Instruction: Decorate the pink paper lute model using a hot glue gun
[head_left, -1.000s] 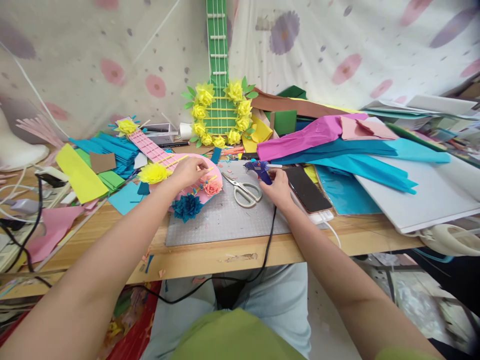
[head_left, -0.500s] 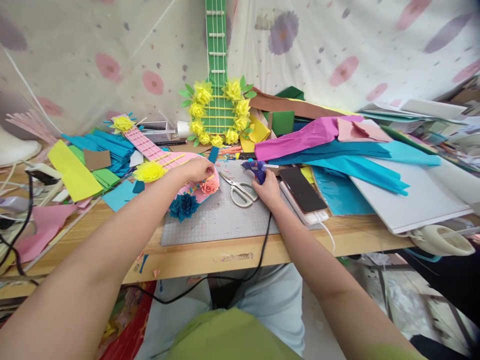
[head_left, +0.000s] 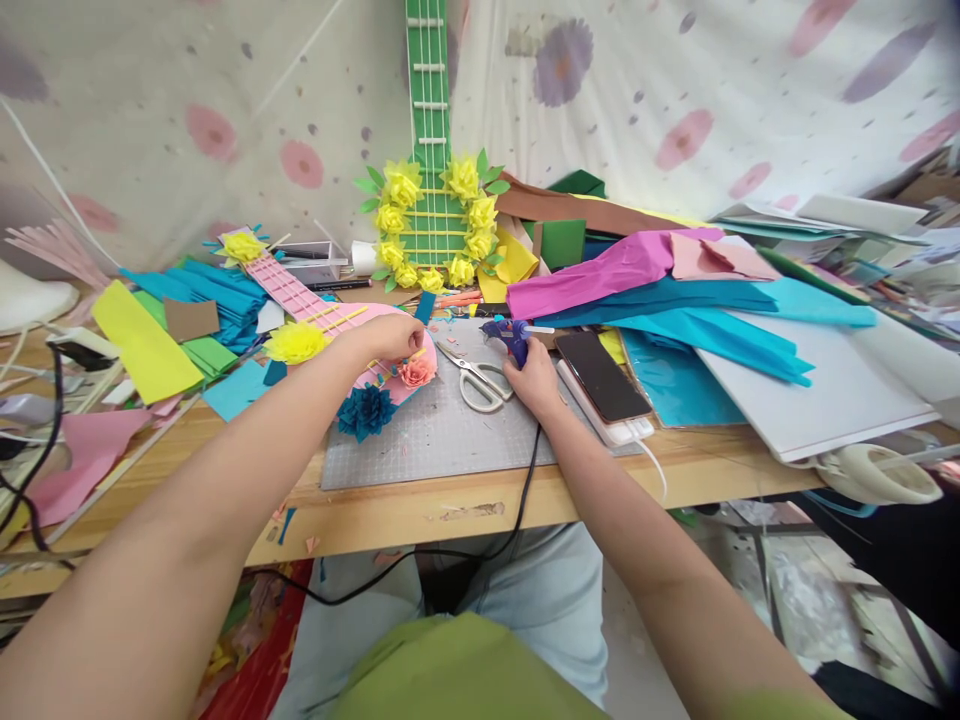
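My left hand (head_left: 397, 338) is closed over the body of a pink paper guitar (head_left: 367, 318), its fingers bent down at the surface; what they pinch, if anything, is hidden. Beside those fingers sits a coral paper flower (head_left: 417, 372), and a dark blue paper flower (head_left: 365, 412) is on the guitar's near edge. A yellow paper flower (head_left: 297, 342) lies on its left side. My right hand (head_left: 534, 378) grips a blue glue gun (head_left: 513, 336) with a white stick at its back, nozzle pointing left. Scissors (head_left: 480, 380) lie partly spread between my hands on the grey cutting mat (head_left: 412, 455).
A green paper guitar (head_left: 431, 210) ringed with yellow flowers stands upright at the back. Right of my hand, a phone (head_left: 602, 375) rests on a white power strip (head_left: 611, 425). Coloured paper strips (head_left: 600, 275) pile up behind. The glue gun's black cord (head_left: 525, 500) hangs over the table edge.
The whole view has shifted slightly. Both hands keep nearly the same places, the left at the pink guitar and the right around the glue gun.
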